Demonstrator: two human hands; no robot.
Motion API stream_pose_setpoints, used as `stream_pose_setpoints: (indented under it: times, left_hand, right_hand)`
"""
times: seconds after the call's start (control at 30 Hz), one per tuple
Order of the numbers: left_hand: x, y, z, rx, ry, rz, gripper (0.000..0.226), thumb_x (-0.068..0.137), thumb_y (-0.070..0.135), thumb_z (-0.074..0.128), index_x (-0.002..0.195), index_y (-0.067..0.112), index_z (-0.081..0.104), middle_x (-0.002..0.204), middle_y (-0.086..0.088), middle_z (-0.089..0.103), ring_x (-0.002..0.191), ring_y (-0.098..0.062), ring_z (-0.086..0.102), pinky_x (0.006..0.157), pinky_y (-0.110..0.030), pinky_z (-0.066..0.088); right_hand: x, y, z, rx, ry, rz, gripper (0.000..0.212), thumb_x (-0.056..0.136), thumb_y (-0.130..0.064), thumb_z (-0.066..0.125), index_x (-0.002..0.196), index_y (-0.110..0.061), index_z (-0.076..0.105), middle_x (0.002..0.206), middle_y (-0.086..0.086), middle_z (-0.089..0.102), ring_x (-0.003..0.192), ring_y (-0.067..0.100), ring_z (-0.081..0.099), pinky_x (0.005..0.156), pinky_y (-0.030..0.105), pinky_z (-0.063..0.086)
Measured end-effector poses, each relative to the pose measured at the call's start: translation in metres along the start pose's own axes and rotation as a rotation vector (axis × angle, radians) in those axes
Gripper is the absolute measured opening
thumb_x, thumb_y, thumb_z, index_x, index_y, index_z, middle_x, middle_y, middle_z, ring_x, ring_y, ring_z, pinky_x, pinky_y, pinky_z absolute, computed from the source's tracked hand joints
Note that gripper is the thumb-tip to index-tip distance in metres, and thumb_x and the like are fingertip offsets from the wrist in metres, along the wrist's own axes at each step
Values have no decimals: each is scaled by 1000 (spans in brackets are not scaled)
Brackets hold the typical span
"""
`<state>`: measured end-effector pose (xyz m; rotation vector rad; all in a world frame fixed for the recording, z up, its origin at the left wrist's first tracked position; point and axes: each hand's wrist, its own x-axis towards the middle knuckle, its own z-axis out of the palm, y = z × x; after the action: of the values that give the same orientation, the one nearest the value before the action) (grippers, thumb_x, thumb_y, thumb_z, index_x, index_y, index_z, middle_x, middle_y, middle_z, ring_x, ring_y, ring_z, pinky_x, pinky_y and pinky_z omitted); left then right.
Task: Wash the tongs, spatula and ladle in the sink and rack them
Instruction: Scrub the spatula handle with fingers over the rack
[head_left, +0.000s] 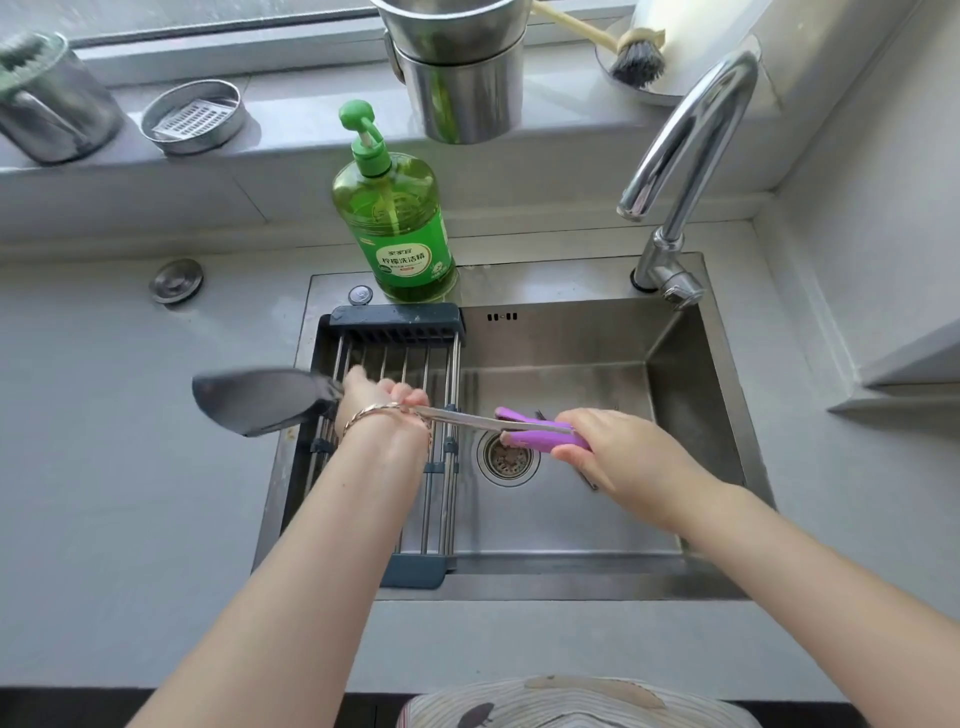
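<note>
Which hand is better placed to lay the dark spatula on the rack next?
Left. The left hand grips the dark grey spatula directly over the steel-rod sink rack; the right hand holds the purple-tipped metal tongs over the steel sink basin.

One left hand (387, 400) and one right hand (618, 452); one spatula (254, 402); one pair of tongs (457, 417); one rack (395, 317); one sink (571, 343); one tap (691, 130); one soap bottle (400, 218); one brush (636, 60); seemingly two stacked steel pots (462, 88).

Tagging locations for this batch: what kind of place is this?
Probably a home kitchen: a steel sink with a tap, a green dish-soap bottle on its rim, a rack across the basin.
</note>
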<state>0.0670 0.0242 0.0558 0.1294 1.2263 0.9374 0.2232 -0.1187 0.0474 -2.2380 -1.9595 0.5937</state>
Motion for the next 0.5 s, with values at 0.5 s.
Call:
stream_pose_setpoints:
  times: [0.5]
  left_hand:
    - [-21, -12, 12, -360, -61, 53, 65, 89, 57, 42, 43, 19, 16, 33, 6, 14, 27, -10, 13, 33, -11, 12]
  right_hand:
    - [-5, -30, 26, -62, 463, 145, 63, 98, -42, 20, 118, 3, 59, 117, 16, 65, 113, 28, 57, 106, 40, 26]
